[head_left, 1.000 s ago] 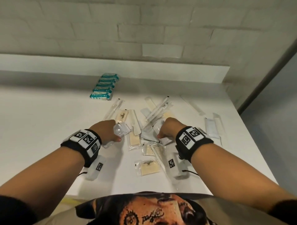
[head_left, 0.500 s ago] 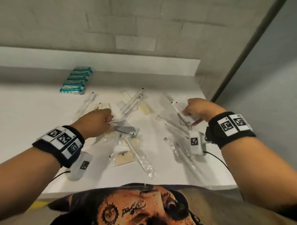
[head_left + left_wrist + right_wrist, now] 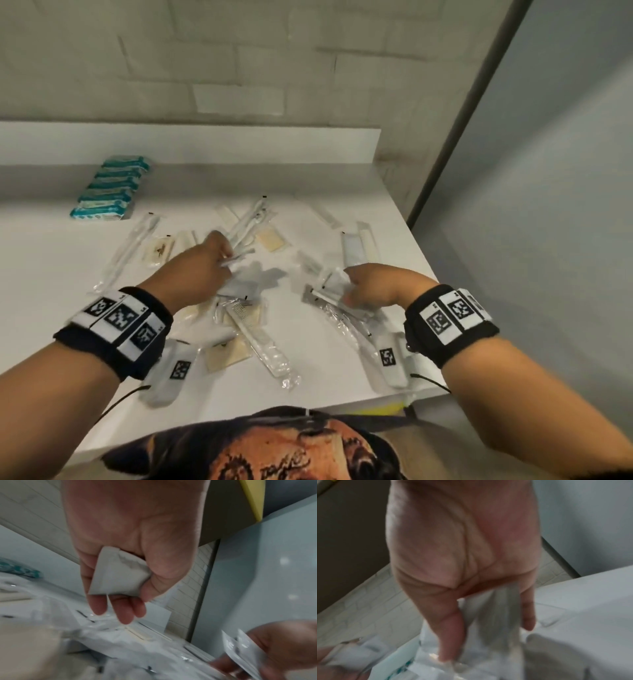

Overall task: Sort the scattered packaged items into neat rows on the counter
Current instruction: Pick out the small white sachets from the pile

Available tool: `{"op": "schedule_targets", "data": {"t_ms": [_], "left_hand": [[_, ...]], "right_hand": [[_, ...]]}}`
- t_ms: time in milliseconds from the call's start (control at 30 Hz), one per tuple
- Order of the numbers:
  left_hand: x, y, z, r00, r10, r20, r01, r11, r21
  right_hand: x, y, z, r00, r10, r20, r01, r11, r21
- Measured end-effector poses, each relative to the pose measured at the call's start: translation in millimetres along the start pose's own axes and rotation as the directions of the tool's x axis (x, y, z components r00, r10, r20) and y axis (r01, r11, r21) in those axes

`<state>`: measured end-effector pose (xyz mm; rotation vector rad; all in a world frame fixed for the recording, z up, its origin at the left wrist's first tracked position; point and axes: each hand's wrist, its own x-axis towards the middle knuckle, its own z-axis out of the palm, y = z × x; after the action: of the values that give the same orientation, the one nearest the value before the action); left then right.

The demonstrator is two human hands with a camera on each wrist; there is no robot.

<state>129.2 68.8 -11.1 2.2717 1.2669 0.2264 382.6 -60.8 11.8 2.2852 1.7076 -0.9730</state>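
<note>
Left wrist view shows our left hand [image 3: 133,545] with fingers and thumb curled around a small white packet [image 3: 116,574], pinched flat against the palm above the pile. Our right hand [image 3: 376,286] likewise grips a few clear-wrapped packets [image 3: 334,286], thumb and fingers folded over them; the right wrist view is too blurred to count them. Half a second ago that right hand was reaching toward the far right edge of the counter [image 3: 51,260]; it has since drawn back toward the near right corner with its catch, while the left has lifted its packet over the middle. We judge this means gathering is under way, not laying down: like items are being collected before a row is set. Around the hands, the loose heap of clear sachets and long wrapped sticks [image 3: 253,339] still lies jumbled across the counter's centre, with a wrapped comb [image 3: 359,245] near the right edge. Only the teal packs [image 3: 109,190] at the back left corner form a tidy row.
</note>
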Motion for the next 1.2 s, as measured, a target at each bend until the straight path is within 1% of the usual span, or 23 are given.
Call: {"op": "schedule_targets", "data": {"t_ms": [33, 67, 133, 167, 233, 300, 400, 433, 500, 567, 633, 700, 733, 767, 833, 867, 900, 933, 967, 1033, 1067, 1133, 1200], "left_hand": [[-6, 9, 2, 0.992, 0.071, 0.103, -0.069, 0.997, -0.021], [-12, 17, 4, 0.964, 0.142, 0.226, -0.145, 0.989, -0.002], [-22, 30, 15, 0.871, 0.198, 0.451, -0.268, 0.958, 0.098], [-25, 34, 22, 0.837, 0.176, 0.517, -0.299, 0.94, 0.164], [-26, 36, 37, 0.827, 0.122, 0.549, -0.321, 0.903, 0.284], [-24, 35, 45, 0.853, 0.113, 0.509, -0.301, 0.904, 0.304], [-13, 29, 44, 0.893, 0.112, 0.436, -0.262, 0.917, 0.301], [-9, 28, 43, 0.904, 0.108, 0.413, -0.254, 0.914, 0.318], [0, 26, 42, 0.925, 0.096, 0.369, -0.232, 0.909, 0.347], [9, 22, 42, 0.939, 0.075, 0.334, -0.2, 0.912, 0.358], [15, 20, 44, 0.946, 0.057, 0.319, -0.174, 0.919, 0.352], [19, 20, 45, 0.951, 0.045, 0.306, -0.156, 0.924, 0.349], [20, 20, 45, 0.953, 0.038, 0.3, -0.145, 0.927, 0.345], [21, 21, 45, 0.957, 0.032, 0.29, -0.132, 0.934, 0.333], [22, 22, 42, 0.965, 0.022, 0.26, -0.099, 0.952, 0.288], [21, 22, 40, 0.971, 0.021, 0.24, -0.086, 0.961, 0.261], [21, 22, 38, 0.976, 0.022, 0.215, -0.072, 0.971, 0.226], [21, 23, 36, 0.982, 0.02, 0.189, -0.056, 0.981, 0.188], [21, 23, 35, 0.987, 0.016, 0.162, -0.04, 0.988, 0.148], [20, 26, 30, 0.994, -0.012, 0.105, 0.003, 0.997, 0.083], [21, 27, 29, 0.996, -0.027, 0.081, 0.022, 0.998, 0.055], [22, 26, 26, 0.997, -0.058, 0.044, 0.057, 0.998, 0.02], [22, 21, 22, 0.996, -0.094, 0.006, 0.094, 0.995, -0.012]], "right_hand": [[1, 1, -2, 1.0, -0.025, -0.02, 0.026, 0.996, 0.088], [2, 3, -6, 0.998, -0.024, -0.062, 0.032, 0.989, 0.142], [3, 7, -15, 0.992, 0.011, -0.128, 0.005, 0.992, 0.123], [4, 11, -18, 0.992, 0.029, -0.122, -0.021, 0.998, 0.064], [2, 11, -15, 0.999, 0.039, -0.038, -0.042, 0.996, -0.084], [2, 9, -5, 1.0, -0.019, 0.012, 0.02, 0.997, -0.077], [-4, 8, -4, 0.996, -0.051, -0.07, 0.053, 0.998, 0.03], [-8, 10, -5, 0.998, -0.056, -0.041, 0.058, 0.997, 0.041], [-15, 19, -6, 0.984, -0.092, 0.154, 0.083, 0.995, 0.063], [-22, 25, 3, 0.926, -0.117, 0.358, 0.104, 0.993, 0.056], [-22, 27, 17, 0.903, -0.133, 0.409, 0.144, 0.99, 0.002], [-15, 28, 23, 0.934, -0.169, 0.315, 0.176, 0.984, 0.006], [-10, 27, 24, 0.95, -0.197, 0.242, 0.185, 0.98, 0.071], [-5, 27, 22, 0.961, -0.221, 0.168, 0.193, 0.966, 0.171], [4, 26, 16, 0.967, -0.253, -0.001, 0.232, 0.885, 0.405], [10, 27, 11, 0.97, -0.225, -0.094, 0.24, 0.821, 0.518], [15, 27, 5, 0.973, -0.151, -0.175, 0.227, 0.763, 0.606], [21, 26, -2, 0.969, -0.05, -0.24, 0.198, 0.74, 0.643], [27, 25, -7, 0.955, 0.046, -0.294, 0.151, 0.777, 0.611], [41, 22, -17, 0.928, 0.154, -0.339, -0.009, 0.92, 0.391], [46, 19, -18, 0.926, 0.162, -0.342, -0.065, 0.959, 0.278], [55, 12, -13, 0.946, 0.122, -0.301, -0.104, 0.992, 0.074], [60, 3, -4, 0.972, 0.038, -0.233, -0.064, 0.992, -0.105]]}}
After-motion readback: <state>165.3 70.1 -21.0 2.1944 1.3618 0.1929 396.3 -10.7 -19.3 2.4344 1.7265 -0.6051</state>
